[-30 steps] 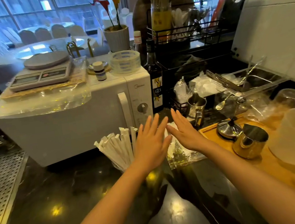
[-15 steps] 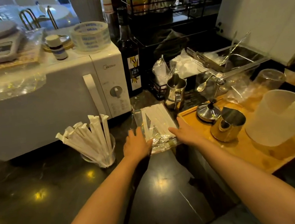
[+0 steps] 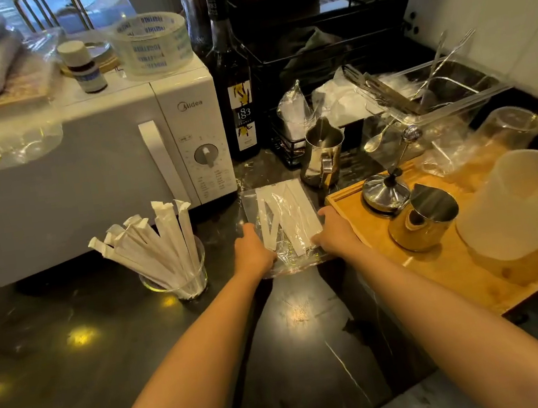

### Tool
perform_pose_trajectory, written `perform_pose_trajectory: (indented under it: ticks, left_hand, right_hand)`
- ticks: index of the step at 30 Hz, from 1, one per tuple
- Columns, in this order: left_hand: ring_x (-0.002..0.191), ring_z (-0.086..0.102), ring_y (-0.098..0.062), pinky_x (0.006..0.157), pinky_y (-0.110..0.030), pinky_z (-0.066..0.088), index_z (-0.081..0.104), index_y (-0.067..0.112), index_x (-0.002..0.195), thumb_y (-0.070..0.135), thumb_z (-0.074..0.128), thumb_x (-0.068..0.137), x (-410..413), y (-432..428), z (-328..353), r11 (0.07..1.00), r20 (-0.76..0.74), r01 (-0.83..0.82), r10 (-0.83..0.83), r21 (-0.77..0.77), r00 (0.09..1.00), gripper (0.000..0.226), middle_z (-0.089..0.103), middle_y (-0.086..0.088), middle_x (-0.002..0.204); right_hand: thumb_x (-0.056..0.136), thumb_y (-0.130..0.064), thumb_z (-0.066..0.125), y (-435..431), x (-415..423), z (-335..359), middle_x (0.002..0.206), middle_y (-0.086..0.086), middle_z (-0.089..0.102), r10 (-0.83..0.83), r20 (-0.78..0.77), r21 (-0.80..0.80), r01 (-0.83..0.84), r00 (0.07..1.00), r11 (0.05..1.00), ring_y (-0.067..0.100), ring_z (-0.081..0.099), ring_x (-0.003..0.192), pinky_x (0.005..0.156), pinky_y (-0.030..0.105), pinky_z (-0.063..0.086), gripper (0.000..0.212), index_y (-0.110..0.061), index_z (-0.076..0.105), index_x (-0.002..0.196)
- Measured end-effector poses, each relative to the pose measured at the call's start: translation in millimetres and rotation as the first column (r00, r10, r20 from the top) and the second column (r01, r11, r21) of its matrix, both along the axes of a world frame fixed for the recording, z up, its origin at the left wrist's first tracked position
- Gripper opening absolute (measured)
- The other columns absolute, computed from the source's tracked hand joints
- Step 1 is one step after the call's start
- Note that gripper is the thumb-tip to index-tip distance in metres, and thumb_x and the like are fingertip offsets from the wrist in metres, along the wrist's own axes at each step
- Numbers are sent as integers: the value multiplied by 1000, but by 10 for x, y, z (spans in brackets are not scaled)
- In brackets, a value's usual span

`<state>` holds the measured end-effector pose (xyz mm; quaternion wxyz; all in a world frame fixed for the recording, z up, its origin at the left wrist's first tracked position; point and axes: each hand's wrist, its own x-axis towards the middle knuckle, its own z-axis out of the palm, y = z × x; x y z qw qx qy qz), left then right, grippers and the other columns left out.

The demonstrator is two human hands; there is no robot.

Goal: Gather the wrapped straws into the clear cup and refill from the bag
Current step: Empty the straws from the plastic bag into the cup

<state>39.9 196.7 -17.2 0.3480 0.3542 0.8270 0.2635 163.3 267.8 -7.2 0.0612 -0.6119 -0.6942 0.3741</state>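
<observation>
Both hands down from open hover: left hand [image 3: 253, 252], right hand [image 3: 335, 232] now gripping bag [image 3: 284, 226] near edge. Cup [image 3: 181, 278] at 9 o'clock, straws gathered. Refill starting.

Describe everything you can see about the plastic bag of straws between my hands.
The bag is clear, crinkly, glossy plastic lying flat on the dark counter, between the microwave and the wooden tray. Inside lie a few white paper-wrapped straws, some side by side, one slanted across. The left hand grips its near left corner and the right hand its near right edge. Whether it is open cannot be told. Its far end reaches toward a steel pitcher.
</observation>
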Motion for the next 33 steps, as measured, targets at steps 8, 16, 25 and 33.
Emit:
perform_pose_trajectory:
  ticks: [8,16,25,33]
  left_hand:
    - [103,54,-28,87,-35,44,40,19,128,7,55,84,-54,-37,-2,997,64,66,-68,27,996,48,54,-15,125]
    - [96,54,-18,79,-26,46,61,9,109,11,59,84,-200,-134,404,985,182,49,-79,165,980,25,60,-12,114]
    - [65,52,-9,59,-18,42,63,13,77,15,64,80,-196,-486,1029,937,295,21,-130,348,947,4,58,-1,73]
    - [76,55,-13,69,-25,43,62,14,83,22,70,72,-232,-1016,1277,934,339,35,-163,354,926,16,61,1,78]
  right_hand:
    - [81,-3,63,-40,67,46,124,16,52,22,-109,-61,-29,994,998,26,53,102,86,32,47,44,-6,44,121]
    - [81,1,62,-24,79,384,112,12,60,-34,-318,-91,6,948,996,19,56,99,70,22,51,30,-2,61,110]
    - [77,-2,65,-225,107,976,70,2,61,162,-354,180,-103,921,978,10,56,69,68,23,48,12,1,72,87]
    - [73,-30,73,-671,239,1371,80,-9,64,519,-211,161,-494,828,854,4,60,78,75,21,50,23,-17,70,91]
